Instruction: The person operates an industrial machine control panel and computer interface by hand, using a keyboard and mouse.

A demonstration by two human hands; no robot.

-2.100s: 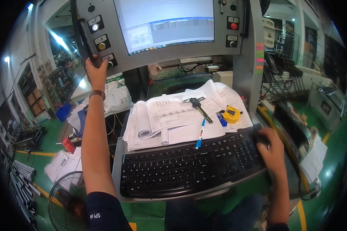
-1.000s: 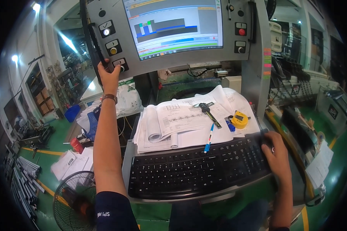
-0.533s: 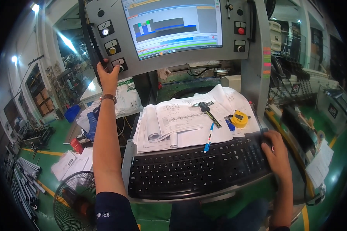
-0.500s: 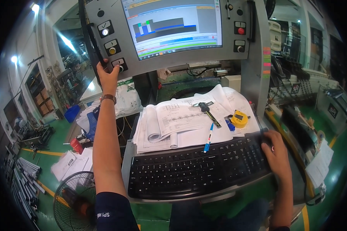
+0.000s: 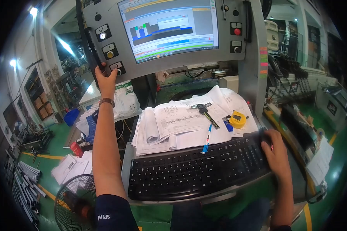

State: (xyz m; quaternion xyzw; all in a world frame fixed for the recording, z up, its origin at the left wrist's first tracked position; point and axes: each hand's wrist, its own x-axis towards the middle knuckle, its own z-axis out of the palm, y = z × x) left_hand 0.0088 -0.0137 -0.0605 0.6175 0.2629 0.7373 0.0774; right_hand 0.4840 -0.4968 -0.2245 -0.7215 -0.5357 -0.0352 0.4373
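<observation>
Nothing much has moved since before: our left hand (image 5: 105, 77) still grips the far-left edge of the control panel (image 5: 173, 34) by its buttons to steady us, while our right hand (image 5: 275, 154) rests loosely on the black keyboard's (image 5: 192, 173) right end.

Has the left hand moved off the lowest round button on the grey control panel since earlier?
No. The left hand remains at the lowest round button, below the yellow button.
</observation>
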